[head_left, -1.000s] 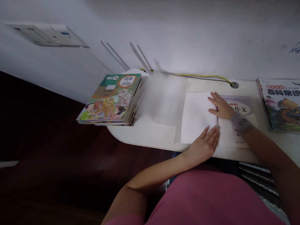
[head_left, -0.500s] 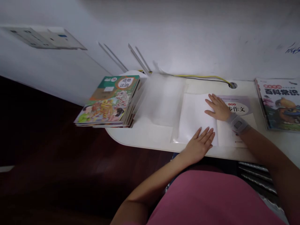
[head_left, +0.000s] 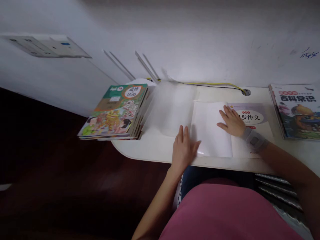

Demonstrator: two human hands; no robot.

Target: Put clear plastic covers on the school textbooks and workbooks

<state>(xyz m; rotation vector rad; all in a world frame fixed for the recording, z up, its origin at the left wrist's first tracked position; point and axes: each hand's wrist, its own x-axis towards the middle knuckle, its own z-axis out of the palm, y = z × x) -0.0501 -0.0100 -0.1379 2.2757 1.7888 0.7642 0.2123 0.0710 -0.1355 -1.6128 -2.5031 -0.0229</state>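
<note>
A pale book with a white label (head_left: 252, 120) lies on the white desk (head_left: 155, 148), its left half under a white sheet inside a clear plastic cover (head_left: 211, 131). My right hand (head_left: 232, 121), a grey band on its wrist, lies flat and open on the sheet over the book. My left hand (head_left: 183, 148) rests flat and open on the clear plastic at the sheet's left edge. More clear plastic (head_left: 172, 106) spreads out to the left.
A stack of colourful textbooks (head_left: 117, 111) overhangs the desk's left end. Another illustrated book (head_left: 297, 111) lies at the right. A yellow cable (head_left: 215, 84) runs along the wall to a hole in the desk (head_left: 246, 92). Dark floor lies to the left.
My left hand has slid from the sheet's lower right corner to its left edge. My right hand has stayed flat on the book.
</note>
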